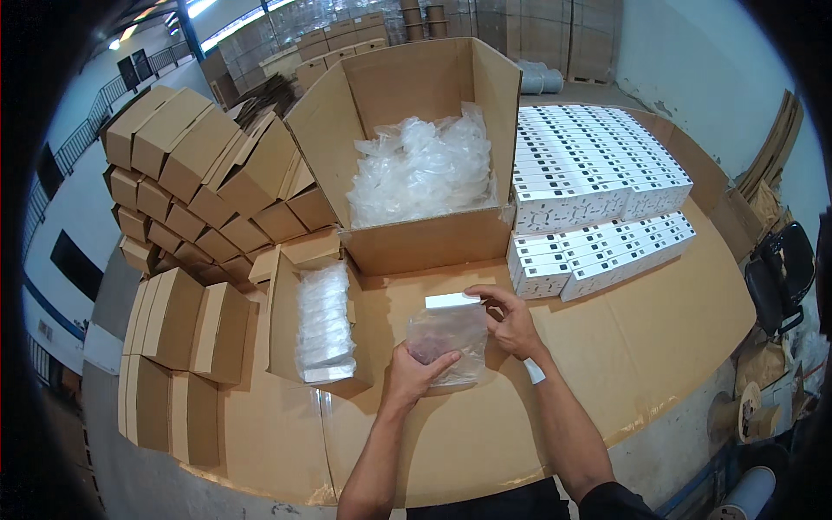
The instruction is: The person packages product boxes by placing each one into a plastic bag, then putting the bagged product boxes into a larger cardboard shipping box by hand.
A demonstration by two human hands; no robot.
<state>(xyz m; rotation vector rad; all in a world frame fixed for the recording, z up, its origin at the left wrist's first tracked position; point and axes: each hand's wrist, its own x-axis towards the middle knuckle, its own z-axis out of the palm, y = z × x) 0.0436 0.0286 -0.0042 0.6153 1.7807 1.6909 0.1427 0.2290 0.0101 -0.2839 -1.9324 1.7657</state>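
Fingers (L) [444,361] grip clr plastic bag [464,336]; fingers (R) [490,293] hold wht box [449,301].

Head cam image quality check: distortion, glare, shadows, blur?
Head view: fisheye bows the table edge, black vignette at the rim; bright strip upper left looks blown out; whitish highlights on the loose bags; soft shadow below the hands; left hand and right hand look fairly sharp; held bag looks hazy.

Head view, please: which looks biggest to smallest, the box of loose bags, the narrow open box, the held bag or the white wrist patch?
1. Box of loose bags
2. Narrow open box
3. Held bag
4. White wrist patch
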